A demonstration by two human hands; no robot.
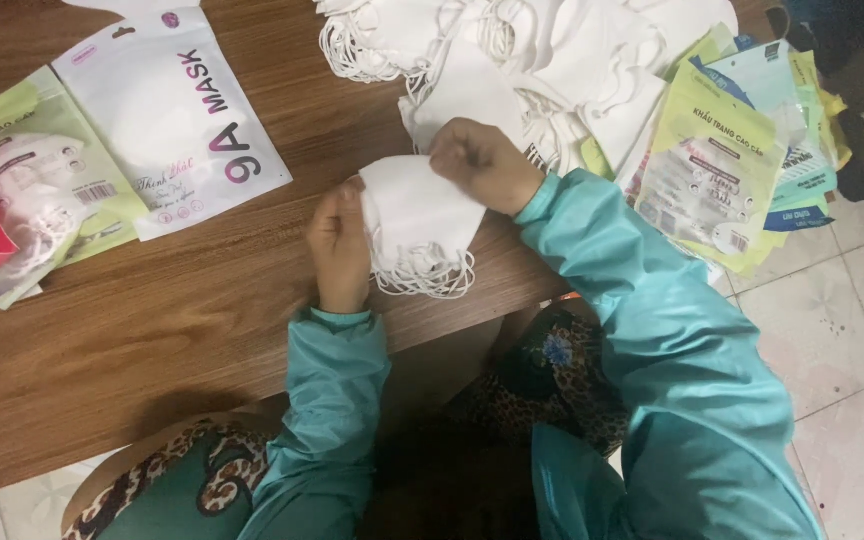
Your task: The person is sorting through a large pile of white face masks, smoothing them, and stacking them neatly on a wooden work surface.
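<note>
Hands: our left hand and right hand both grip a small stack of white masks at the worktop edge.
Done: we judge this bundle gathered and squared, ear loops hanging loose.
Left: a loose mask heap lies beyond; empty pouches wait at right, packaged masks at left.

At frame centre, the left hand and right hand grip a small stack of white fabric face masks over the brown wooden counter; loose white masks lie at upper centre.
</note>
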